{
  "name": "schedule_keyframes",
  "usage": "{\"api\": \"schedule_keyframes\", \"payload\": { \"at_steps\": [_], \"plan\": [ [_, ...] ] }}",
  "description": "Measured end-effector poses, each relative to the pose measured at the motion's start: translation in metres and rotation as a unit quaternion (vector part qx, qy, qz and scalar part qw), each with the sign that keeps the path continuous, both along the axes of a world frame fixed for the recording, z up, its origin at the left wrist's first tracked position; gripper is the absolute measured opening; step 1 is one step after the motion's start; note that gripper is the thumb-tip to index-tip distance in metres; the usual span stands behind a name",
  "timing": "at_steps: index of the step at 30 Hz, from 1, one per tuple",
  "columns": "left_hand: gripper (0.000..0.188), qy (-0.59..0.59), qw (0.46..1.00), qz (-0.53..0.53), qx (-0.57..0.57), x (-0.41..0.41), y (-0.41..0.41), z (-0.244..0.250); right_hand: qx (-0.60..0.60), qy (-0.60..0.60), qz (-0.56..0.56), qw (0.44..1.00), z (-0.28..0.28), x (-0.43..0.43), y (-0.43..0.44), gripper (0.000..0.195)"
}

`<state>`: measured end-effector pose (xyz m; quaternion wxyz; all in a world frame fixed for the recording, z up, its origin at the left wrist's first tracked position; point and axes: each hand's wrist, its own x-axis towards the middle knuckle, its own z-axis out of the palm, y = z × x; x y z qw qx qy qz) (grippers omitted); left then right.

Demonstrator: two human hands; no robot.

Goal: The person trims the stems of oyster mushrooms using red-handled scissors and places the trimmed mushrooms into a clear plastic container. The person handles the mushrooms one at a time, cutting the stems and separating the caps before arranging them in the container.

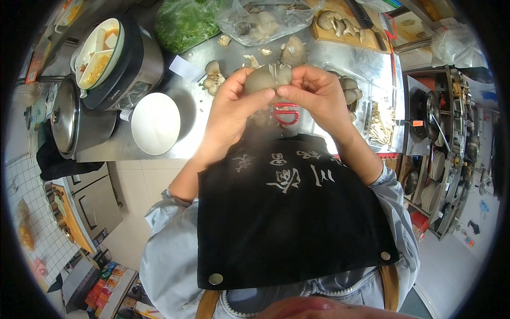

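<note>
Above the steel worktop, both my hands hold a grey oyster mushroom [261, 81], its cap split into strips at the upper right. My left hand [231, 103] grips its left side, thumb across the front. The fingers and thumb of my right hand [318, 91] pinch the right edge. Scissors with red handles [297, 116] lie below the mushroom, their blades hidden. Just beyond my hands sits a mushroom clump [294, 51]; a smaller cluster [214, 77] rests left of them. Partly behind my right forearm, a clear divided tray holds oyster mushrooms [350, 89] and enoki-like pale strands [382, 123].
On the left stand a white bowl [155, 123], a Midea cooker [137, 75] with a divided plate on top, and a lidded pot [65, 117]. Bags of chopped greens [185, 26] and mushrooms [259, 24] lie behind. A cutting board [326, 38] bears a knife [358, 14].
</note>
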<state>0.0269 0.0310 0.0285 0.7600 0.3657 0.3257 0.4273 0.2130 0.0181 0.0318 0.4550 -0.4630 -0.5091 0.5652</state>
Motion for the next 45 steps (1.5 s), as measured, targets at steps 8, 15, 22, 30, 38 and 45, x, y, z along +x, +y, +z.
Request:
{"api": "schedule_keyframes", "payload": {
  "at_steps": [8,15,22,30,38,45],
  "plan": [
    [0.028,-0.035,0.997,-0.017,-0.070,-0.001,0.004,-0.008,-0.067,0.165,-0.045,0.983,-0.002,-0.003,-0.002,0.008],
    [0.034,-0.217,0.956,0.053,-0.188,-0.017,0.014,-0.029,-0.096,0.319,-0.123,0.935,-0.021,0.016,0.006,0.004],
    [0.028,-0.291,0.945,-0.003,-0.150,-0.019,0.011,-0.018,-0.035,0.035,-0.072,0.996,-0.039,0.003,0.007,0.015],
    [0.044,-0.263,0.958,-0.008,-0.112,-0.018,0.007,-0.017,-0.008,-0.335,-0.010,0.942,-0.162,0.009,0.006,0.034],
    [0.021,-0.506,0.784,-0.089,-0.348,-0.013,0.011,-0.046,0.124,-0.667,0.157,0.718,-0.195,0.024,-0.014,0.047],
    [0.013,-0.423,0.835,0.028,-0.351,-0.010,0.003,-0.050,0.046,-0.614,0.183,0.766,-0.146,0.034,-0.019,0.044]
  ]
}}
